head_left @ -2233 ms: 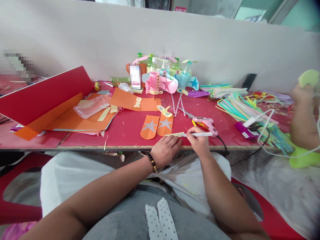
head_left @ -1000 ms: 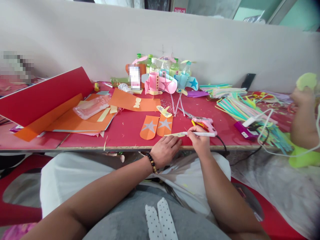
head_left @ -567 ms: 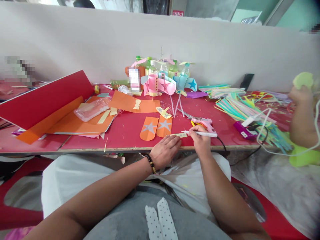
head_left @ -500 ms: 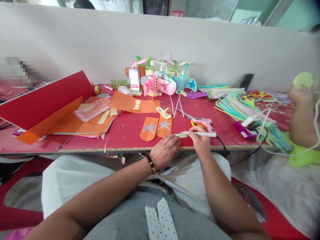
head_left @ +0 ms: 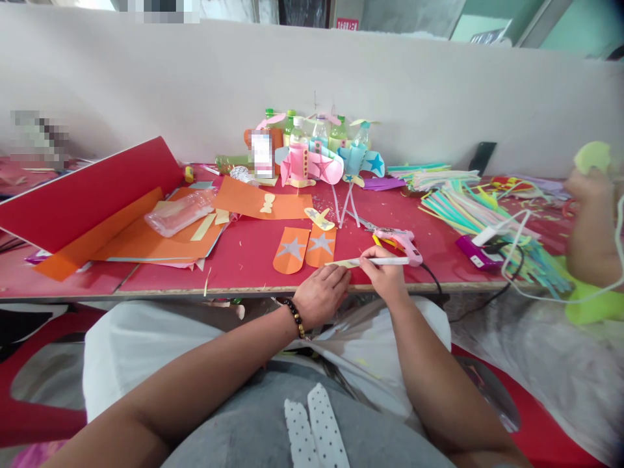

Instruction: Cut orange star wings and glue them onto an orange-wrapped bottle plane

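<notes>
My left hand (head_left: 322,292) lies flat at the front edge of the red table (head_left: 244,260), its fingertips on the left end of a narrow pale yellow strip (head_left: 349,263). My right hand (head_left: 385,273) is closed round a white pen (head_left: 392,260), whose tip points left over the strip. Just beyond my left hand are two orange rounded pieces (head_left: 291,251) with grey stars. A small yellow piece with grey stars (head_left: 320,218) touches their far end. Behind my right hand rests a pink glue gun (head_left: 413,249) beside scissors (head_left: 365,222).
Decorated bottles (head_left: 298,159) stand at the back centre. Orange sheets (head_left: 160,240) and a red board (head_left: 97,195) lie left. Colourful strips (head_left: 468,208), a purple power block (head_left: 480,255) and white cable are right. Another person's hand (head_left: 589,182) holds a yellow piece at far right.
My right hand and the pen have moved a little left along the strip. My left hand has barely moved and still presses on the strip.
</notes>
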Available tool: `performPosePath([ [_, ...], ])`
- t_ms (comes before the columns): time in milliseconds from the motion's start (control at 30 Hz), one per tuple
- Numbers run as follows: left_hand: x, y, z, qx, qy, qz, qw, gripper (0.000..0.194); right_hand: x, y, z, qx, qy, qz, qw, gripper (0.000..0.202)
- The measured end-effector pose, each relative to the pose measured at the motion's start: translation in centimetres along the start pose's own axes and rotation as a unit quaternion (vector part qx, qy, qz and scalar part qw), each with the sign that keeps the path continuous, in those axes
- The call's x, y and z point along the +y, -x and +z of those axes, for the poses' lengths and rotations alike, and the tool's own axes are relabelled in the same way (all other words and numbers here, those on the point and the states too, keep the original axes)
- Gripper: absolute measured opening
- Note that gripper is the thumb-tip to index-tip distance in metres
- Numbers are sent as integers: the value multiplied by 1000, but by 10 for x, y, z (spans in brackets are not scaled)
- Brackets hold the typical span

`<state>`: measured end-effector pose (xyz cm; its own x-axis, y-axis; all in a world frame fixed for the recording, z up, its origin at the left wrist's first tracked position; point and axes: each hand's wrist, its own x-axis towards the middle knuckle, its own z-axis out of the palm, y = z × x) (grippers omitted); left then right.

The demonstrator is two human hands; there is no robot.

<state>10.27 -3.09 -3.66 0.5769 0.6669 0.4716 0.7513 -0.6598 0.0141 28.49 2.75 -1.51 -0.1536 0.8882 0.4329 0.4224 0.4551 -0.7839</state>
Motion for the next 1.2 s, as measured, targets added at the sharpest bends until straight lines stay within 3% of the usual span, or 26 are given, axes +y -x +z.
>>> performPosePath([
  [500,-1,1,3,2,-5,6,1000,38,-2,0,-1,-42,-6,-14,999,9],
  [733,-1,1,3,1,-12,9,1000,38,2,-1,1,-6,10,-4,1000,9],
  [1200,-2,0,3,2,-9,10,1000,38,-5,1,-2,-19,-1,-5,1000,9],
])
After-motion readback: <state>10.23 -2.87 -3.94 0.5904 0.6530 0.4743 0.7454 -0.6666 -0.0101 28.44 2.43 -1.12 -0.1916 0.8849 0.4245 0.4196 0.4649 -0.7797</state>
